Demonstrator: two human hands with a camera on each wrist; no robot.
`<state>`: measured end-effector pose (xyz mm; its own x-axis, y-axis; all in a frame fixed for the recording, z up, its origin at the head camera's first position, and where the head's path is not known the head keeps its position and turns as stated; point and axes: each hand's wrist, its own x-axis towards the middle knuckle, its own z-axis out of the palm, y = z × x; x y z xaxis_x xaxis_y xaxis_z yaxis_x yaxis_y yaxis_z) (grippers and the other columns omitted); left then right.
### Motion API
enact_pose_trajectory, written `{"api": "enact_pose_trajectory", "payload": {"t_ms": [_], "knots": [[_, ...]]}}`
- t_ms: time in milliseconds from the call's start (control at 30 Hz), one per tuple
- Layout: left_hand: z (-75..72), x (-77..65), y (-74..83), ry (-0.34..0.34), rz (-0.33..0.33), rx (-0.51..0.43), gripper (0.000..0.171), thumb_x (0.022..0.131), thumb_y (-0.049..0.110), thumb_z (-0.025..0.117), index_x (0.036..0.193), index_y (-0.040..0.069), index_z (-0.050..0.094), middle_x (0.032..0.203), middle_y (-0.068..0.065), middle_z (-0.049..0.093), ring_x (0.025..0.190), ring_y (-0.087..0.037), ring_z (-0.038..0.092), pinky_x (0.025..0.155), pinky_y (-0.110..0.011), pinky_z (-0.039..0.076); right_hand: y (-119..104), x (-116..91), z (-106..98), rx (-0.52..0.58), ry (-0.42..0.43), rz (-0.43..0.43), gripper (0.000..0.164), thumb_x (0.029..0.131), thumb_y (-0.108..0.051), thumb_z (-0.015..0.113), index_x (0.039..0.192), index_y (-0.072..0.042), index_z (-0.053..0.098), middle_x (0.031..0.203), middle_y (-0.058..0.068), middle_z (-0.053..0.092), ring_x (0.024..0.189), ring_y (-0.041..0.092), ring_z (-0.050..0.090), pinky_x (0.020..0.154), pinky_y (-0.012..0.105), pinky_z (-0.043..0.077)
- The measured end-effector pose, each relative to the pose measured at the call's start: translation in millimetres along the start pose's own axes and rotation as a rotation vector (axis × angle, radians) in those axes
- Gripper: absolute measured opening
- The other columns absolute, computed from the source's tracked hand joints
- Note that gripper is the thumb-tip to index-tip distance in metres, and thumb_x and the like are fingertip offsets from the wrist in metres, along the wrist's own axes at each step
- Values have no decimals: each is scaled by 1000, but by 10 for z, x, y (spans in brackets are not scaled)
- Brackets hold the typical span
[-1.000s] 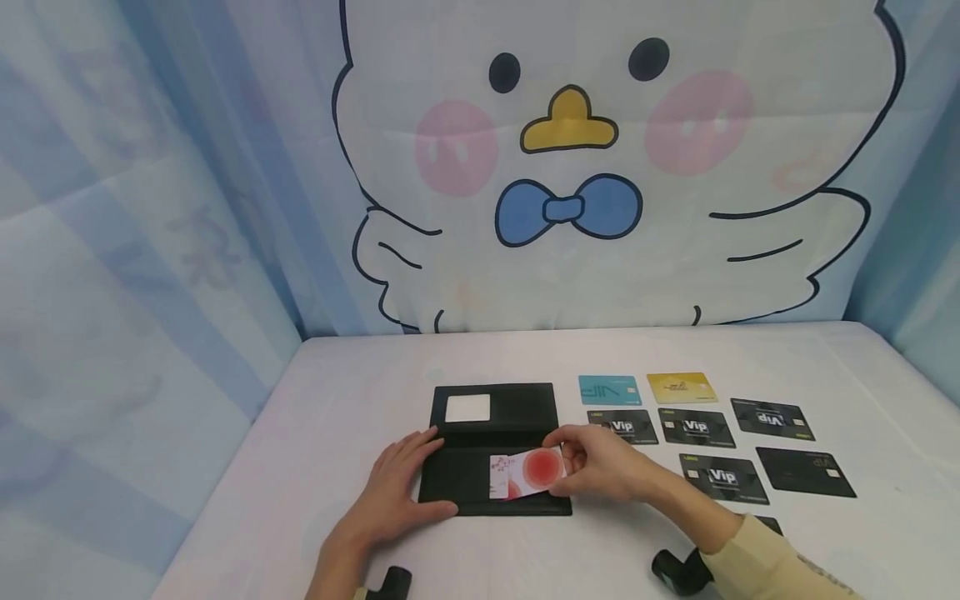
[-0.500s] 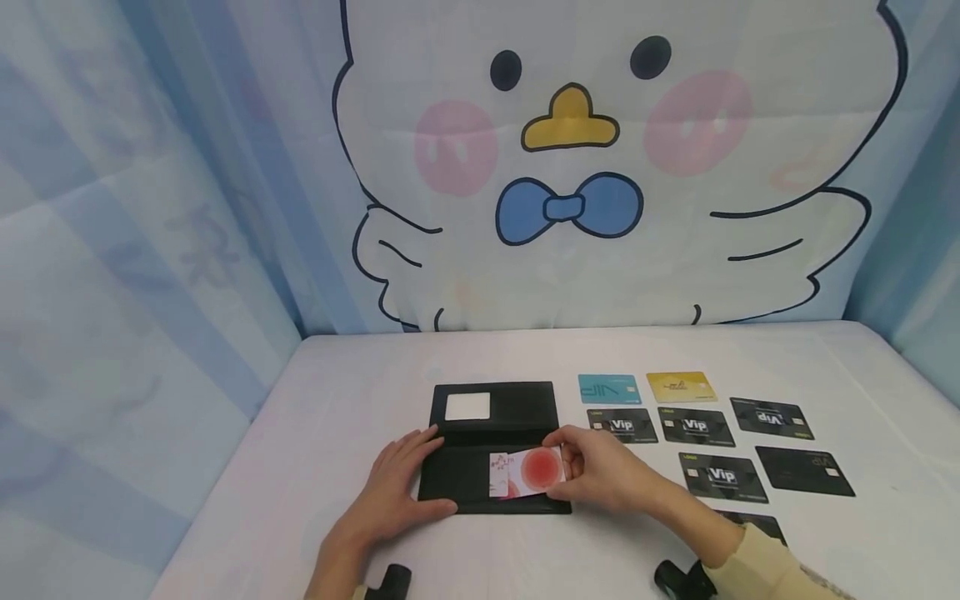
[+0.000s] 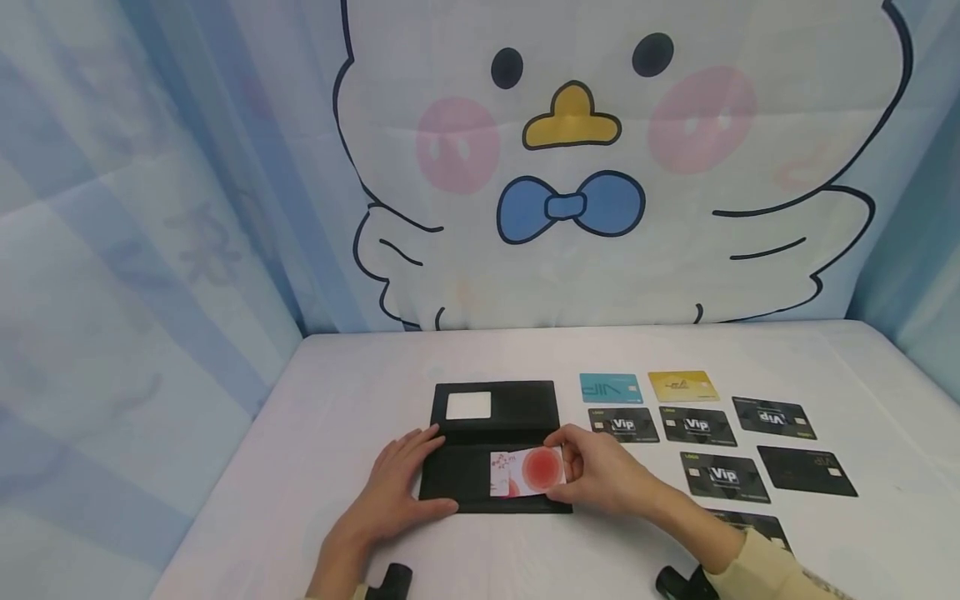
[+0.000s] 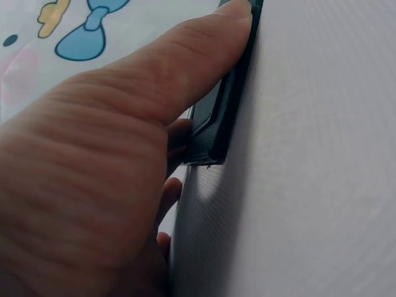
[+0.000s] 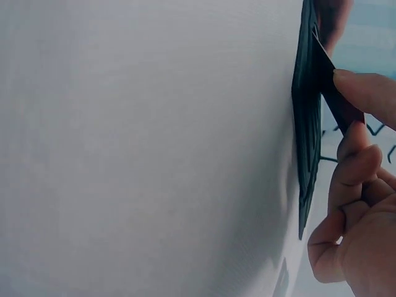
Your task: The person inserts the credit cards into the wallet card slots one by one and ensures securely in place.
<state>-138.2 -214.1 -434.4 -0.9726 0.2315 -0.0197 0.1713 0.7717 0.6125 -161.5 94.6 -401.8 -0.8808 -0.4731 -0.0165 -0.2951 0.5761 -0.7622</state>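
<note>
An open black card wallet (image 3: 455,477) lies on the white table, its upper half showing a white window (image 3: 468,406). My left hand (image 3: 395,482) rests at its left side, fingers spread and thumb on the lower edge; the left wrist view shows that thumb (image 4: 192,55) lying on the wallet's rim. My right hand (image 3: 606,468) pinches the right end of a white and pink card with a red circle (image 3: 542,472) over the lower half. In the right wrist view the card (image 5: 339,106) slants away from the wallet, its far edge against it.
Right of the wallet lie a teal card (image 3: 611,388), a gold card (image 3: 683,386) and several black cards (image 3: 724,477). One black card (image 3: 752,527) is partly covered by my right sleeve (image 3: 776,571). A cartoon-printed curtain (image 3: 570,275) hangs behind the table.
The pinched card has shifted slightly left and straightened, lining up with the pale strip at its left end. My left hand stays in place.
</note>
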Motion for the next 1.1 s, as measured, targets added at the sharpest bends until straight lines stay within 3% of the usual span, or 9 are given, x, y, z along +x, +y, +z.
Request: {"api": "enact_pose_trajectory", "payload": {"t_ms": [500,900,1100], "knots": [[11,-3,-16,0,2,-5,89,75,51,85,148,14,51,159,-5,38,149,-33,23,121,-56,6,14,-29,67,63,-5,67,53,74,-18,91,115,0,62,75,0,54,69,17,52,54,23,41],[-6,-15,-12,1,6,-9,89,75,51,85,148,12,51,159,-6,39,149,-33,24,121,-57,7,65,-4,16,44,-79,20,52,77,-19,89,118,-1,62,76,0,54,68,15,52,56,23,42],[-3,-6,-1,1,2,-11,89,75,51,85,148,14,51,159,-5,38,149,-33,23,121,-57,6,54,-4,10,45,-87,44,53,75,-22,91,114,-2,62,76,0,54,69,17,53,55,24,43]]}}
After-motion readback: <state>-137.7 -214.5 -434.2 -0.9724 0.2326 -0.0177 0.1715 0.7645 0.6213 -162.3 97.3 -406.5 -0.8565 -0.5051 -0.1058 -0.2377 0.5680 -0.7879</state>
